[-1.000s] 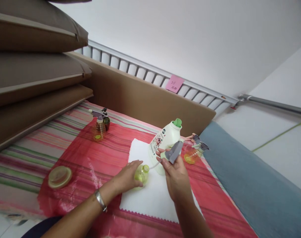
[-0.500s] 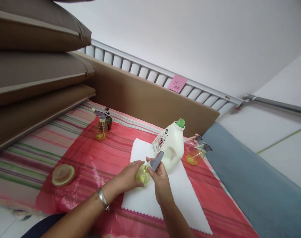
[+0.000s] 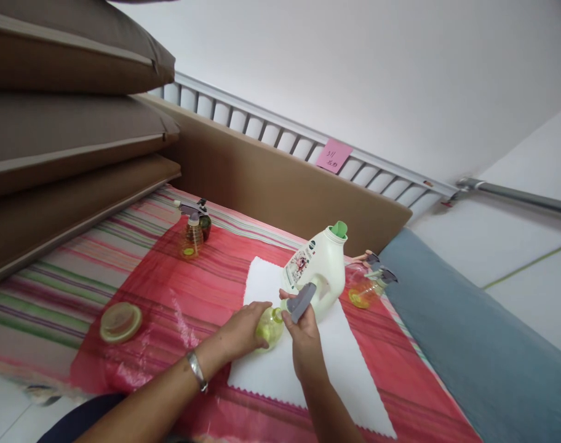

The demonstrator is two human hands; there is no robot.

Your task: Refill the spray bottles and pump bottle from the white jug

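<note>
My left hand (image 3: 247, 325) is closed around a small clear yellow-green bottle (image 3: 270, 330), tilted toward the right. In my right hand (image 3: 305, 341), the fingers grip a grey trigger spray head (image 3: 299, 301). The bottle's neck shows beside the spray head's pale collar; a small gap seems to part them, and any tube is hard to make out. Just behind my hands a white jug (image 3: 325, 261) with a handle and label stands on a white cloth (image 3: 333, 363). A green piece (image 3: 339, 229) sits at the jug's mouth.
Spray bottles (image 3: 191, 240) stand at the far left, and others (image 3: 361, 294) at the right. A round lidded container (image 3: 120, 322) lies on the red sheet (image 3: 170, 283). Stacked brown cushions (image 3: 77, 132) rise at the left; a brown board (image 3: 262, 178) borders the back.
My right hand has moved slightly right with the spray head, away from the bottle, and more of the bottle's neck now shows. The whole view has shifted a little.
</note>
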